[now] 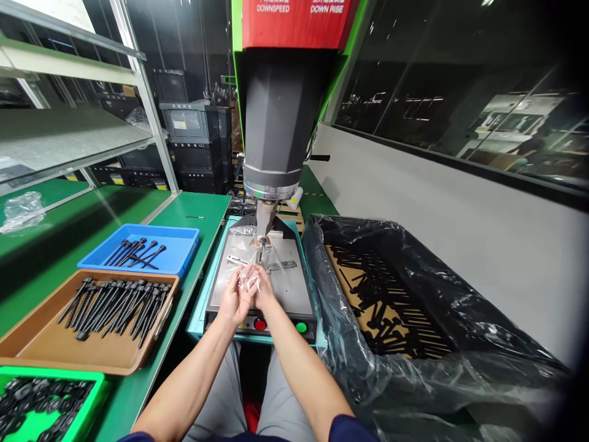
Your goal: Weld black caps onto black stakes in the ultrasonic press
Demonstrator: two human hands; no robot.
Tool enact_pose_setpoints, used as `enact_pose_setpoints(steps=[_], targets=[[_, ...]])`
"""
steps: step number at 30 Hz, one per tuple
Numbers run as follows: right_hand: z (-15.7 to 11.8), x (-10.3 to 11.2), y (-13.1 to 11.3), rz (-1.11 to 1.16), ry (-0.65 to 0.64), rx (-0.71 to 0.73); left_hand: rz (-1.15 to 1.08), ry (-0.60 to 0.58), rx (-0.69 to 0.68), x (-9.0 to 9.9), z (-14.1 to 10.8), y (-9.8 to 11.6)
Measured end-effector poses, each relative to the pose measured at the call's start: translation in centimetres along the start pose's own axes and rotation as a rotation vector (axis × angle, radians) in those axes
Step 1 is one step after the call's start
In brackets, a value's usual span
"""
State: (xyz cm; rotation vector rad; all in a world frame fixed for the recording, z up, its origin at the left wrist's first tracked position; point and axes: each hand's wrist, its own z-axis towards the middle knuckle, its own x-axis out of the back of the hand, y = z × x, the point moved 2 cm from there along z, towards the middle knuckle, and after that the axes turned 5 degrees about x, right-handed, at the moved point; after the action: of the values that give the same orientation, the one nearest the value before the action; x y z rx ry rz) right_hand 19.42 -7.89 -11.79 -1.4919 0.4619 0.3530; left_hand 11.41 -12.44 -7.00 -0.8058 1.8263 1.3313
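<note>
Holds left hand (236, 297) and right hand (264, 291) close together with curled fingers; cannot tell whether pinching the clear plastic (253, 283) glinting there, probably light, slippery. Just beyond, beneath the press head (272, 123), has a black part (262, 242): likely stiff, best gripped by the sides.

Bench (214, 207): green top, sound footing for three trays in a row, nearest to farthest: green (94, 399), brown (34, 341), blue (184, 247). Thin dark rod (196, 217) lies beyond the blue one. Teal stand (197, 320): bears the machine base (289, 291).
</note>
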Motion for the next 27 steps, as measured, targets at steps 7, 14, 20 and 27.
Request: enact_pose_setpoints(steps=[7, 14, 20, 27], targets=[[4.3, 0.8, -6.6, -0.636, 0.305, 0.560, 0.032, -0.009, -0.047, -0.4, -0.5, 0.4], [6.8, 0.6, -7.7, -1.058, 0.249, 0.625, 0.035, -0.017, -0.031, 0.2, 0.1, 0.0], [8.1, 0.7, -8.5, -1.051, 0.224, 0.669, 0.025, -0.009, -0.041, -0.1, 0.3, 0.8], [5.0, 1.5, -8.1, -0.860, 0.301, 0.608, 0.036, -0.024, -0.053, 0.2, 0.6, 1.1]])
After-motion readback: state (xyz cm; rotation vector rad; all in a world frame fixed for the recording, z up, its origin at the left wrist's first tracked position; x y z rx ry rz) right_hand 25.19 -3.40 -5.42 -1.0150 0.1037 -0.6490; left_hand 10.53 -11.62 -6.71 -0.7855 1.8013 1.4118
